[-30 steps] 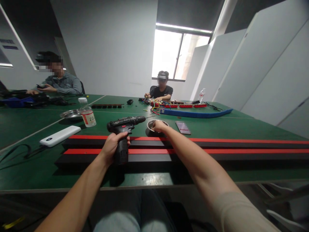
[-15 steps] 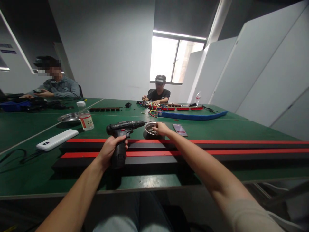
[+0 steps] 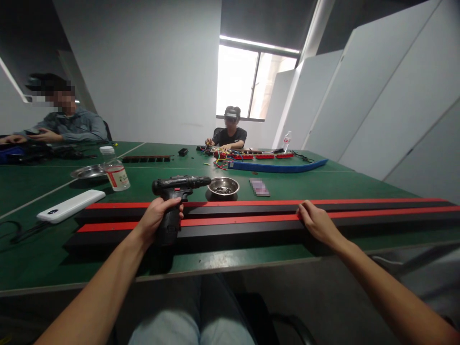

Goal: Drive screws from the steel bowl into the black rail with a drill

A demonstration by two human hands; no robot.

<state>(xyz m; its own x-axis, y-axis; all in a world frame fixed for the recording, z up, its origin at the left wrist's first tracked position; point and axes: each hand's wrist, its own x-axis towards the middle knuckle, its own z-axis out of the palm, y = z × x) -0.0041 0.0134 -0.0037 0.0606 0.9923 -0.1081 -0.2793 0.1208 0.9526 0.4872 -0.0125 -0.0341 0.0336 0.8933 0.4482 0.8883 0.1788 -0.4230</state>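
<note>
My left hand (image 3: 154,219) is wrapped round the grip of a black cordless drill (image 3: 171,188), which points right toward a steel bowl (image 3: 223,194). Small dark pieces, too small to name, lie in that bowl. Two long black bars with red top strips run side by side across the table, a near bar (image 3: 230,233) and a far bar (image 3: 244,210). My right hand (image 3: 316,221) is closed in a pinch at the red strip of the near bar. Whatever its fingertips hold, if anything, is hidden.
A white power bank (image 3: 74,205), a bottle (image 3: 117,176) and a steel dish (image 3: 84,173) stand left. Behind the bowl lie a phone (image 3: 259,187) and a long blue strip (image 3: 280,169). Two people sit across the table, near wires and red parts.
My right hand has left the steel bowl and moved right and nearer, to the near bar's red strip. My left hand still holds the drill. The view has shifted slightly.
</note>
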